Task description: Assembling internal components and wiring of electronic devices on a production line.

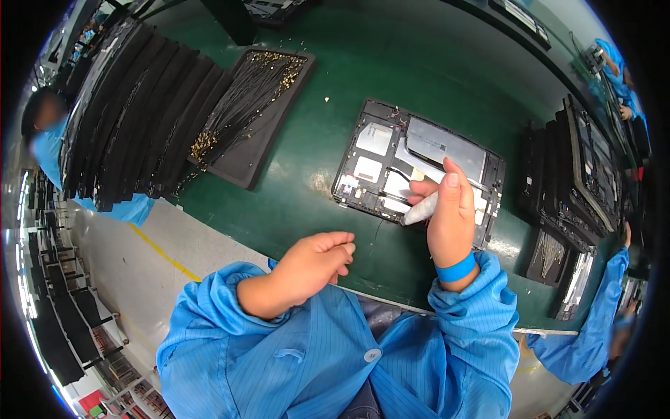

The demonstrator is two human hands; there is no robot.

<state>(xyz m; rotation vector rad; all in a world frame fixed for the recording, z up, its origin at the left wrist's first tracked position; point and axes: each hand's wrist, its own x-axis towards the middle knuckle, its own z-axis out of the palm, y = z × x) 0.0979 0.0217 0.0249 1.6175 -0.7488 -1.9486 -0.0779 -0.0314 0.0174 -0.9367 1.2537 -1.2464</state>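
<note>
In front of me on the green bench lies an opened flat device housing (377, 187), a black frame with silver plates and a grey battery-like block (447, 148). My right hand (450, 220) is above its near edge, two fingers stretched out away from me. A white tapered covering (421, 209), apparently over the thumb, points to the left. Around that wrist sits a blue band (456, 268). My left hand (313, 269) hovers over the bench's near edge, fingers curled together; whatever they may hold is hidden.
At left, a black foam tray (259, 150) carries many thin black cables (244, 105) with gold ends, beside a row of stacked black trays (139, 112). More housings (583, 167) are stacked at right, near a small cable tray (548, 258). A co-worker's blue sleeve (593, 314) shows at right.
</note>
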